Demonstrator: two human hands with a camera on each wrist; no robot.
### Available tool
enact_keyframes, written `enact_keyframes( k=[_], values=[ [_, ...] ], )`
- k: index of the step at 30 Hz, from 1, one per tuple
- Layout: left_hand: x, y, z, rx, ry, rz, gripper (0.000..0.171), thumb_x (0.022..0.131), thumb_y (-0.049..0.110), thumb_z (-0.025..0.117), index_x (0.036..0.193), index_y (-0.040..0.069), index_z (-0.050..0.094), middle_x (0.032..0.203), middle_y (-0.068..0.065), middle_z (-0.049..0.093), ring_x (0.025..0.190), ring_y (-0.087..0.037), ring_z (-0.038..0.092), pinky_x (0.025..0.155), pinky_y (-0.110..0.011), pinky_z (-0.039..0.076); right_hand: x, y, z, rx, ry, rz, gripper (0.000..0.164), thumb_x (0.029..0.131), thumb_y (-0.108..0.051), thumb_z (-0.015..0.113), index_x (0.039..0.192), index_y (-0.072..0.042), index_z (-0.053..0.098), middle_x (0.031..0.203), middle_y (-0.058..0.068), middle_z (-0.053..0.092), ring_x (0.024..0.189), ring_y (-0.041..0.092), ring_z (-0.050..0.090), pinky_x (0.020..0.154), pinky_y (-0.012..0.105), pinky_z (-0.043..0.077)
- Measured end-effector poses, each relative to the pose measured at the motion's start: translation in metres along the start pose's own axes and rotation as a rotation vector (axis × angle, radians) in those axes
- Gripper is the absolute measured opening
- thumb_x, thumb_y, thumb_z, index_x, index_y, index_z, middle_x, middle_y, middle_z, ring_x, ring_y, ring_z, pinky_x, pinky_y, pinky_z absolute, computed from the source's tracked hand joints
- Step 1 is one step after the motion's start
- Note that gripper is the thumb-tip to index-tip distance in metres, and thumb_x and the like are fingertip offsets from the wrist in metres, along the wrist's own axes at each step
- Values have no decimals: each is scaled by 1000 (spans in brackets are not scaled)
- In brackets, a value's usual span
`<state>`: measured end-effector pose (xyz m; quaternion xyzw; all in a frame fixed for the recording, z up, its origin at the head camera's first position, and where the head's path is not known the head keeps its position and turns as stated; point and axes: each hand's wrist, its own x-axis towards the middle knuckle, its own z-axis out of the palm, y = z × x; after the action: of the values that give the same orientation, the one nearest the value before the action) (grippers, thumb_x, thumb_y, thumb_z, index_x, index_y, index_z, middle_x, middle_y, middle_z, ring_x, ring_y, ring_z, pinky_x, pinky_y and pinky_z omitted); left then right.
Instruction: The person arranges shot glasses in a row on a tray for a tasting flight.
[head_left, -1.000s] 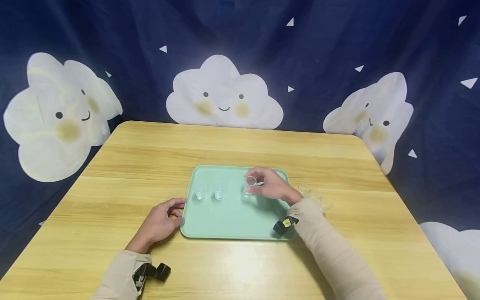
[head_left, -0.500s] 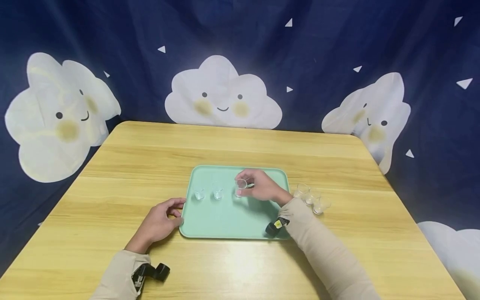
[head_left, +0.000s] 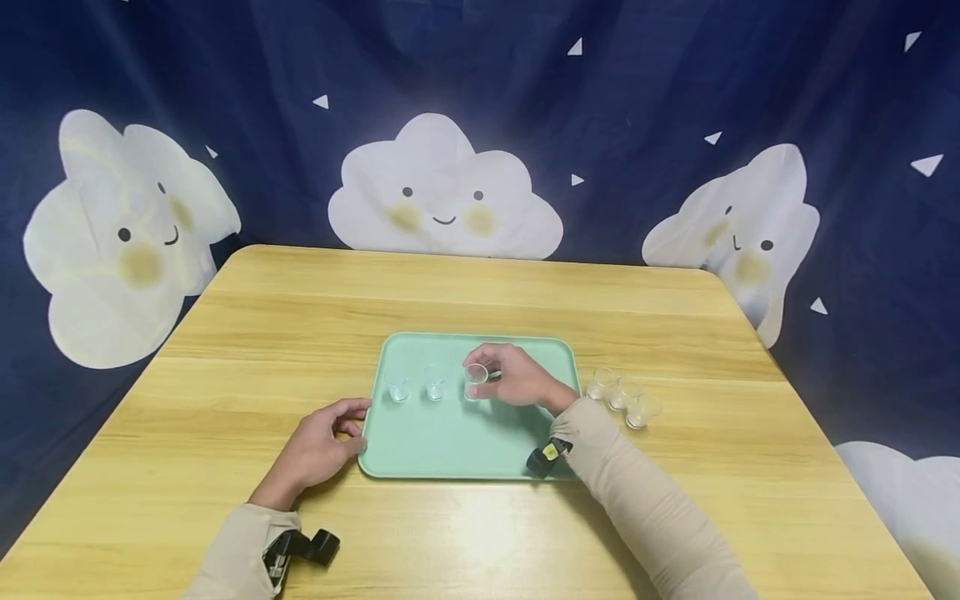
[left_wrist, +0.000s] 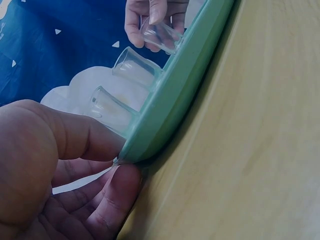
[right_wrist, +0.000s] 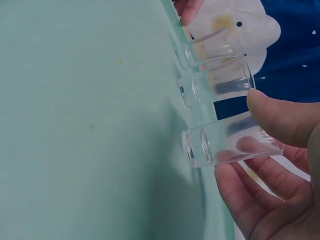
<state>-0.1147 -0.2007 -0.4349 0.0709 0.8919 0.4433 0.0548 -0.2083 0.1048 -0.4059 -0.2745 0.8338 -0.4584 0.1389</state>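
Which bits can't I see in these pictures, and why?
Head view: the near right corner of the tray, hidden behind the right sleeve.
Head view: whether the three glasses off the tray hold anything; too small.
Left wrist view: the rest of the right hand, cut off by the top edge.
Right wrist view: most of the left hand, likewise.

Cups (right_wrist: 222,142): smooth, glossy; glass or plastic undetermined. Tray (head_left: 450,442): smooth, plastic-looking, low sheen. Table (head_left: 465,542): wood-grained, semi-gloss. Backdrop (head_left: 465,67): matt cloth.
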Motion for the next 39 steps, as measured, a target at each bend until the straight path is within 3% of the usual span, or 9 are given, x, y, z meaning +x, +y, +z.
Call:
enact_keyframes(
  k=[19, 29, 39],
  values=[
    [1, -2, 1, 9, 6, 14, 49, 82, 2, 65, 130, -1, 57, 111, -9, 63, 86, -16, 58, 76, -32, 44, 0, -1, 0, -57, -11, 22, 37, 79, -6, 78, 114, 0, 64, 102, 6, 65, 97, 23, 64, 85, 29, 50],
    [1, -2, 0, 10, 1, 11, 49, 82, 2, 64, 130, -1, 57, 111, -9, 63, 86, -17, 57, 76, -33, 44, -2, -5, -7, 28, -29, 17, 42, 81, -4, 76, 118, 4, 60, 111, 15, 64, 103, 28, 63, 86, 30, 51],
    [1, 0, -1, 9, -9, 9, 49, 82, 3, 64, 131, -1, 56, 113, -10, 63, 87, -16, 57, 75, -32, 44, -14, -7, -26, 85, 3, 26, 27, 90, 1, 63, 117, 7, 60, 118, 20, 61, 110, 29, 60, 94, 37, 47]
  ],
)
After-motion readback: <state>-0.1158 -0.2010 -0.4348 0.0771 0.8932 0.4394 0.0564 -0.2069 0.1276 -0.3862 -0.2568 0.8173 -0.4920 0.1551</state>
